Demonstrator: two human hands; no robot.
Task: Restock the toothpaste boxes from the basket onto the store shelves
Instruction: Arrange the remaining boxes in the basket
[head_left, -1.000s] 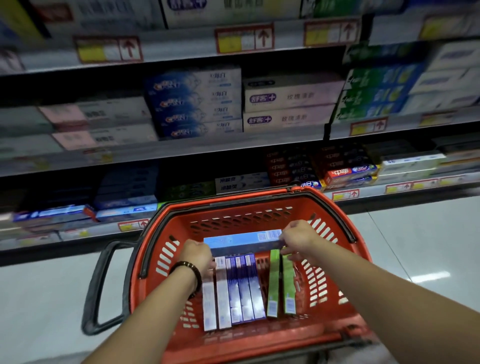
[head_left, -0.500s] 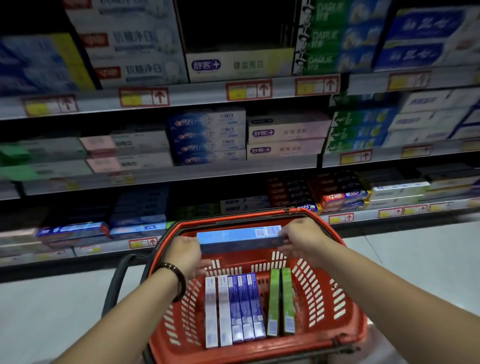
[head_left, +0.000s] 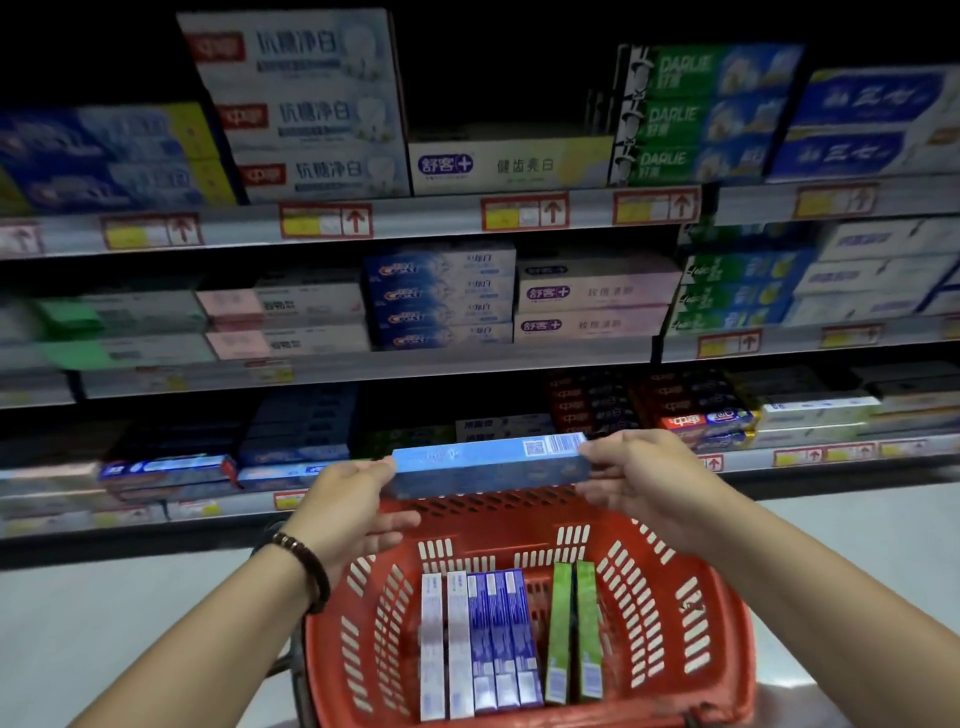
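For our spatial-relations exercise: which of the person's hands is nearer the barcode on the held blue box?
Right. The right hand grips the end of the blue box beside the barcode; the left hand holds the opposite end.

Long light-blue cardboard toothpaste box has come up out of the red slotted plastic basket. 1 s ago it sat low inside, by the basket's far wall. Now it is level, just above the basket's far rim. Both the left hand and the right hand rose with it, each gripping one end. View tilted up from the basket, so the grey top shelf edge high above the basket is now well in frame.
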